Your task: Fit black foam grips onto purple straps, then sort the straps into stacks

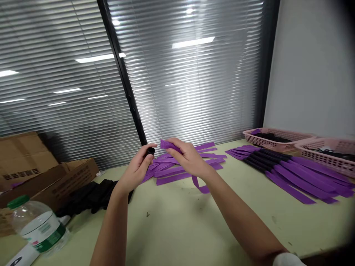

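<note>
My left hand (138, 168) is closed on a black tube (151, 150), whose round hollow end faces up between thumb and fingers. Just to its right, my right hand (188, 157) pinches a purple strap (167, 144) near its end; the strap's tail hangs in a loop below the hand. Strap and tube are apart, with a small gap between them. Beneath and behind my hands lies a loose pile of purple straps (172, 173). To the left of my left forearm sits a heap of black tubes or sleeves (88, 197), partly hidden by it.
On the right lie several purple straps with black sleeves (266, 160) in a row. Behind them stand two pink baskets (280, 146) holding black items. At left are an open cardboard box (69, 181) and a plastic bottle (41, 225). Window blinds (188, 85) rise behind the table.
</note>
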A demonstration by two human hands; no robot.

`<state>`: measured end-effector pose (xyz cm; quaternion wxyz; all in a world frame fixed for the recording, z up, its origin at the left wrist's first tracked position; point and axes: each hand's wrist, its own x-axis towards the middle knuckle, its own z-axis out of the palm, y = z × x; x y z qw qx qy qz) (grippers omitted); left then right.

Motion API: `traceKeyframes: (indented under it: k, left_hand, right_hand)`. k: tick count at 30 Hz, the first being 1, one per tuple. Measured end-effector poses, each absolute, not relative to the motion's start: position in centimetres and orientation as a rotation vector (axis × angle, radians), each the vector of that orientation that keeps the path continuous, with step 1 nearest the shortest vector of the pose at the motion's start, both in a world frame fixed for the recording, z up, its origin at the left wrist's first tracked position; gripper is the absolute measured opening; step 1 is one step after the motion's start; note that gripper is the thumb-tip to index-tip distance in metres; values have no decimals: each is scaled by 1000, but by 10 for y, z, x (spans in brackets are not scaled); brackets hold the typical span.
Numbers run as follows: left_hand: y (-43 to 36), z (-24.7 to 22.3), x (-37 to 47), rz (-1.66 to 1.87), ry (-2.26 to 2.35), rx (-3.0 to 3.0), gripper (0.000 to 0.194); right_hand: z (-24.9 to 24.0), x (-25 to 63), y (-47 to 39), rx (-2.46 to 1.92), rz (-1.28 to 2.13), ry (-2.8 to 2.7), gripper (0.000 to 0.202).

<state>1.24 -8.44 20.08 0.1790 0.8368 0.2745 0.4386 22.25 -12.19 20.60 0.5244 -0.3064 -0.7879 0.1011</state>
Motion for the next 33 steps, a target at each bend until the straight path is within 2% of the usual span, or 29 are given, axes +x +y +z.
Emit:
traceKeyframes:
  k: [7,11,18,23,29,33]
  left_hand:
    - [-98,208,20,1487,878,2721,22]
    - [-98,207,17,1551,926,2917,15]
    - [-102,205,18,1228,1069,3190,20]
    - [-114,208,21,1255,1048,3227,36]
    - [-115,209,24,1198,1191,3226,32]
    - [-111,208,25,1176,1128,3193,27]
  right_hand:
    - [203,229,-131,-849,200,-1952,29]
    - [202,228,-138,-834,305,-2004,27]
    - [197,222,-134,-788,449,-2017,23]
    - [198,221,-137,-946,328,-2010,22]
    - [200,216,-144,-1098,189,-1999,25]
    - [201,218,-145,-1105,151,-2041,25]
